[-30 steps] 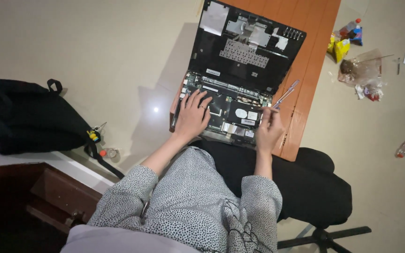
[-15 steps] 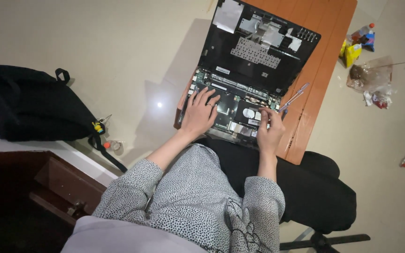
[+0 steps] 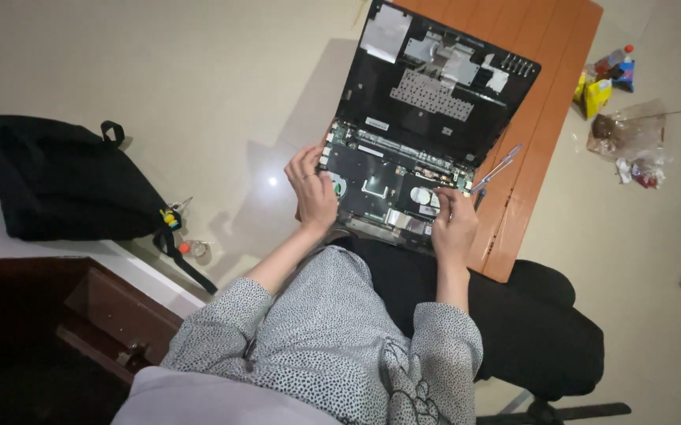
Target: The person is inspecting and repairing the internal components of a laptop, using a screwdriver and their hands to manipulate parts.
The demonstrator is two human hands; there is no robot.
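Two hands work at the opened laptop [image 3: 427, 134] in the head view, its bottom cover already off and the circuit board bare. It lies on an orange board [image 3: 549, 102] across the person's lap. At the laptop's near-left edge the left hand [image 3: 313, 193] curls its fingers around the casing. At its near-right corner the right hand [image 3: 452, 224] rests, fingers bent on the board's edge; whether it pinches anything I cannot tell. Just right of the laptop lies a slim tool [image 3: 498, 167]. Nothing looks lifted out yet, as far as I can judge.

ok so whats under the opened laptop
The opened laptop lies on an orange wooden board, which shows along its right side. How the board is held up is hidden by laptop and lap. Left hand and right hand grip its near corners.
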